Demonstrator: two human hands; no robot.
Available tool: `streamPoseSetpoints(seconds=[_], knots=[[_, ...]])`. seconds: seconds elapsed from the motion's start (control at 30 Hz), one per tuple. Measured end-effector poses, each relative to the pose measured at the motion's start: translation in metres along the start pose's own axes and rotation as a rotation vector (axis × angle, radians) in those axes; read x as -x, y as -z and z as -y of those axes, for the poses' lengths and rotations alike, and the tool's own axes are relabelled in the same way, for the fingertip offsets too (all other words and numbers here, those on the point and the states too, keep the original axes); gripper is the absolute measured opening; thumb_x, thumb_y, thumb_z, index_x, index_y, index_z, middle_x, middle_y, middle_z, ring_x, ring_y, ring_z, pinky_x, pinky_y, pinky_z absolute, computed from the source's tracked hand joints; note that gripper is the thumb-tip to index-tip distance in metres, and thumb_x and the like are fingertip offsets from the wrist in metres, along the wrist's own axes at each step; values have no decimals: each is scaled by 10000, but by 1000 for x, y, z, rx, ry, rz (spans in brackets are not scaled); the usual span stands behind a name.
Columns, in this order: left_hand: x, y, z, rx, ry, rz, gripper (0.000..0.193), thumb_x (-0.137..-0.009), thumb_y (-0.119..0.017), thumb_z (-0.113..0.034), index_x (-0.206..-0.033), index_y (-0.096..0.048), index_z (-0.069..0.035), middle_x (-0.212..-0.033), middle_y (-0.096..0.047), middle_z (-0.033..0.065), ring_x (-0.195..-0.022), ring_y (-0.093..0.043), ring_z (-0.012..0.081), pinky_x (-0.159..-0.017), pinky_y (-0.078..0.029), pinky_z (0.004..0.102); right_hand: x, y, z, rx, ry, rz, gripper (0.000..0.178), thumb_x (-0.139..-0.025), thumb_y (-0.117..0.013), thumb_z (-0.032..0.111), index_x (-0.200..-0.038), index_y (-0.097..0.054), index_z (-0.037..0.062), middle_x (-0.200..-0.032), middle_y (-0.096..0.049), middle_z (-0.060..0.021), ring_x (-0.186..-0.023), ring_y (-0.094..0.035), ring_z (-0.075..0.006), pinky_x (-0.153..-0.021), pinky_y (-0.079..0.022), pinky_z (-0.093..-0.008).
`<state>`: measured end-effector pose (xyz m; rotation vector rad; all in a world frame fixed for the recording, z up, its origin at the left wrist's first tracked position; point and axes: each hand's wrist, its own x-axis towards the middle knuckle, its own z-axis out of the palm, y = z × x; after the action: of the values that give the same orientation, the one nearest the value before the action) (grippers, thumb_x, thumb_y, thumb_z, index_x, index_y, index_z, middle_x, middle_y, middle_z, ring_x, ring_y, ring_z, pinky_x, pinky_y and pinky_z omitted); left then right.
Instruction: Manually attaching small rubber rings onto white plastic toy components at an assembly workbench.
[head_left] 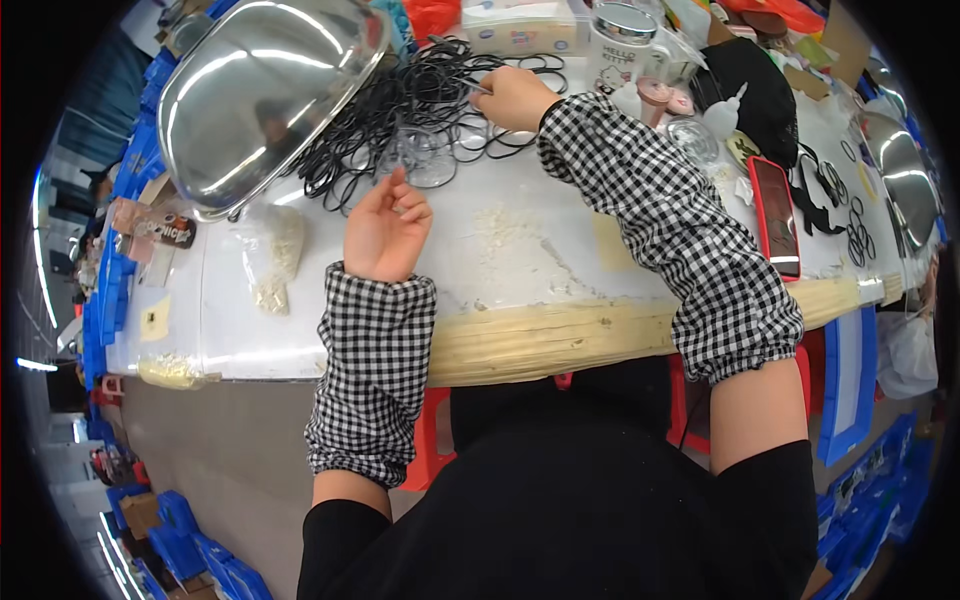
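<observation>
A tangled pile of thin black rings [415, 95], like rubber bands or cords, spreads over the far middle of the table. My right hand [515, 98] reaches to the pile's right edge, its fingers drawn together there; what they pinch is too small to make out. Nearer to me, my left hand [388, 225] is turned palm up with its fingers loosely curled and apart, and nothing shows in it. Just beyond its fingertips lies a clear, round plastic piece [428, 160] among loose rings. A large shiny metal bowl [265, 100] leans on its side, left of the pile.
A clear bag of pale bits [272, 260] lies left of my left hand. Pale crumbs [505, 228] are scattered mid-table. A lidded cup [622, 50], a red-cased phone [775, 218] and a black pouch [750, 95] lie to the right. Yellowish tape [550, 340] covers the near edge.
</observation>
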<state>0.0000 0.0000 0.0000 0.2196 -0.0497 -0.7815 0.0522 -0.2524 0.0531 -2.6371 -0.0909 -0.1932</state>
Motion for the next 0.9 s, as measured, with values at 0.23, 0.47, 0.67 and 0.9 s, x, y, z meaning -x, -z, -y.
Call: streamPoseSetpoints(seconds=[0.23,0.47,0.67,0.9], knots=[[-3,-57,-4,-87,-328,-415,217,-949,-411,-62,-1095,-437,96,-1023,-503,132,-946,-523,226,-819,-471,300,-26,-23,36,-65,-6,1,377,-799,-645,385,-923,-694,33,-864,-673,-174,-844,-653,-305,-773,-512,-383],[-1,-57,-24,-29,-391,-403,252,-949,-390,-36,-1120,-377,148,-1138,-450,196,-1048,-497,310,-942,-474,358,-25,-43,69,-162,19,68,347,-730,-697,375,-882,-716,63,-838,-687,-137,-811,-671,-263,-758,-524,-350],[-16,-73,-17,-14,-272,-363,396,-976,-320,-71,-1285,-242,164,-1301,-354,287,-1240,-379,354,-1071,-366,396,-25,-41,67,-136,31,100,321,-740,-663,356,-899,-718,83,-912,-686,-133,-868,-664,-283,-774,-529,-353],[-36,-92,-31,-140,-349,-406,467,-984,-307,-111,-1312,-163,188,-1341,-300,301,-1258,-355,351,-1078,-349,395,-28,-22,66,-345,67,72,226,-672,-626,261,-763,-719,76,-761,-663,-155,-734,-652,-291,-658,-522,-352]])
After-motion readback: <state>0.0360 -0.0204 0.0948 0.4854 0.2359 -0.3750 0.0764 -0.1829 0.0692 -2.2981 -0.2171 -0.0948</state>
